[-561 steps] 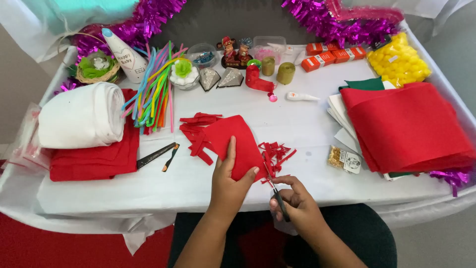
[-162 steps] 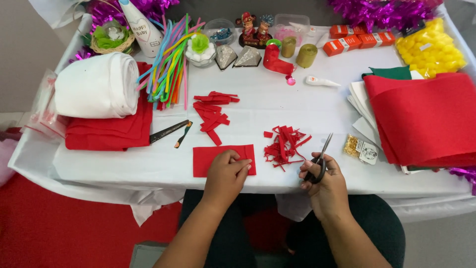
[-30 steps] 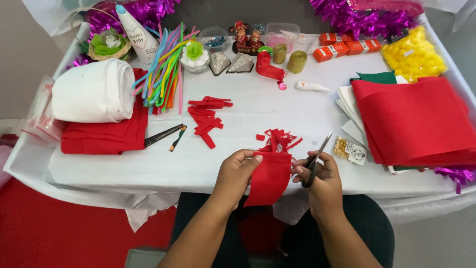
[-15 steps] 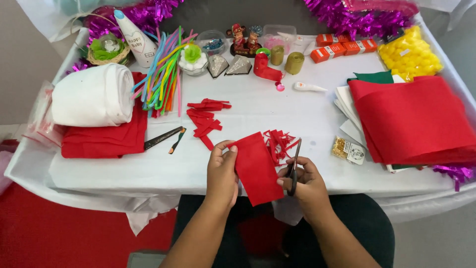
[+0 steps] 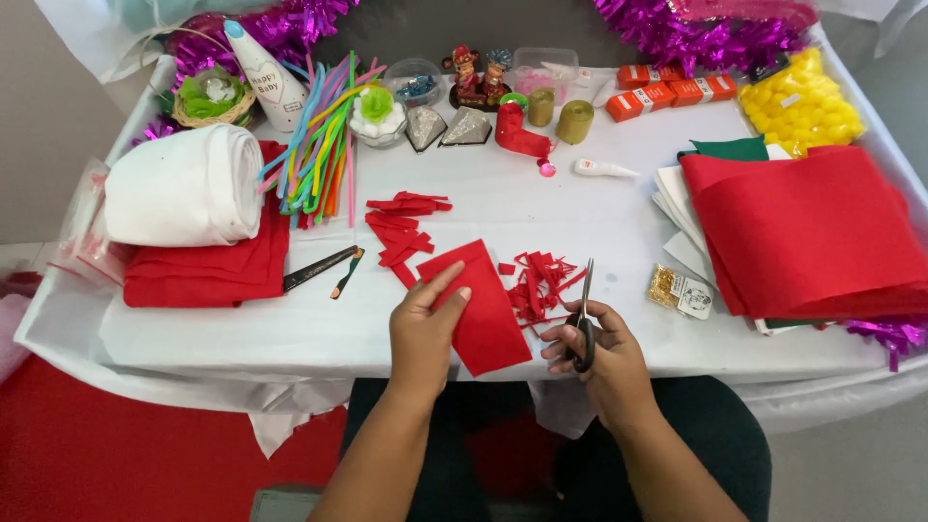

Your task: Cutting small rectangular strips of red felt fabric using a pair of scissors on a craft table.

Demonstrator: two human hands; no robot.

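Left hand [image 5: 425,333] pinches a red felt piece [image 5: 480,309] at its left edge, thumb on top, fingers [image 5: 447,283] spread over its upper part. The piece is held tilted at the counter's [image 5: 290,333] near edge, its lower corner hanging past the edge.

Right hand [image 5: 597,358] grips scissors [image 5: 585,314], fingers curled through the loops; blades point up and away, closed or nearly so, just right of the felt piece and not touching it.

Between piece and blades: a heap of thin red snippets [image 5: 539,287]. Above the piece: wider red strips [image 5: 401,227], loosely piled.

Left side of counter: white fabric roll [image 5: 179,186] lying on folded red felt [image 5: 208,271]. Beside it a bundle of coloured pipe cleaners [image 5: 314,150]. A dark flat strip [image 5: 319,269] lies near the fold.

Right side: large stack of red felt sheets [image 5: 817,232] over white and green sheets. Just left of it, a small packet of gold bits [image 5: 679,290].

Far edge: gold ribbon spools [image 5: 563,114], orange boxes [image 5: 672,92], a bag of yellow pompoms [image 5: 802,97], purple tinsel [image 5: 696,34], a white glue tube [image 5: 601,168].
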